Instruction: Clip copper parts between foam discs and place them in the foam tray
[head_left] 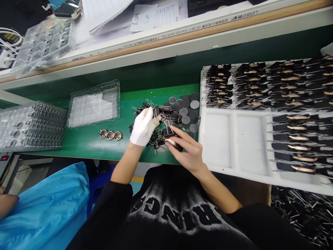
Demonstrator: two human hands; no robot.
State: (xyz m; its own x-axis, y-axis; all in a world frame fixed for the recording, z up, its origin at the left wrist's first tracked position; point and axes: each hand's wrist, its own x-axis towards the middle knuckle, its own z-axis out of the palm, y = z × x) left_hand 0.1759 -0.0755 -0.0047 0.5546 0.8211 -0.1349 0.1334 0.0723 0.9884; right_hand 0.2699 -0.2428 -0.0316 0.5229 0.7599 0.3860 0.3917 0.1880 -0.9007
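My left hand (pixel 142 127), in a white glove, is closed on a black binder clip (pixel 156 111) with its fingertips. My bare right hand (pixel 187 148) grips another black binder clip (pixel 168 132), and a small round part with a pale gold edge (pixel 170 141) shows at that clip's jaws. Both hands are close together above a pile of loose binder clips (pixel 155 142) on the green table (pixel 85 141). Beside the pile lie several dark grey round discs (pixel 185 120). Three gold-rimmed round pieces (pixel 110 135) sit in a row left of my gloved hand.
At right, a white tray (pixel 217 139) bears rows of clipped pieces (pixel 299 138). A box of binder clips (pixel 301 215) is below it. Stacked clear plastic trays (pixel 31 126) and a single clear tray (pixel 94 104) are at left. A shelf edge (pixel 166 43) crosses behind. A person's blue sleeve (pixel 52 205) is lower left.
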